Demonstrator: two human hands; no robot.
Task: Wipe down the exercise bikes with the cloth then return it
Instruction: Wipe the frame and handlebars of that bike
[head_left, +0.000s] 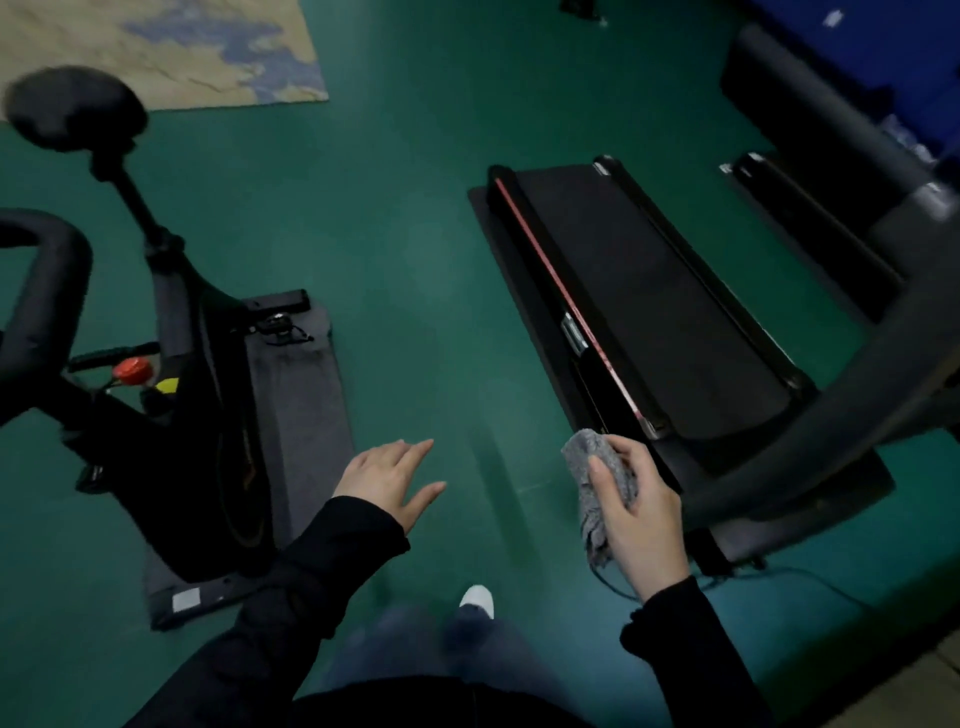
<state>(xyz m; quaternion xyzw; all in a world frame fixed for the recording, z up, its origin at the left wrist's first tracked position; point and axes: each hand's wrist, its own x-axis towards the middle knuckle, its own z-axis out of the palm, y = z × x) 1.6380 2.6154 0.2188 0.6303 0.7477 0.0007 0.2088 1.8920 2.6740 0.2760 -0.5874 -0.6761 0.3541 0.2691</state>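
Over the smooth green floor (415, 234), between a black exercise bike (197, 364) and a flat black treadmill (649, 291), my right grip (641, 519) clenches the crumpled grey fuzzy cloth (589, 452), thumb across it. My left grip (387, 480) hovers palm-down, fingers released.

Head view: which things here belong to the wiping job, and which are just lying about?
Job: cloth, held in the right hand; exercise bike; left hand, empty.
Lying about: treadmill; patterned rug; dark mat under the bike.
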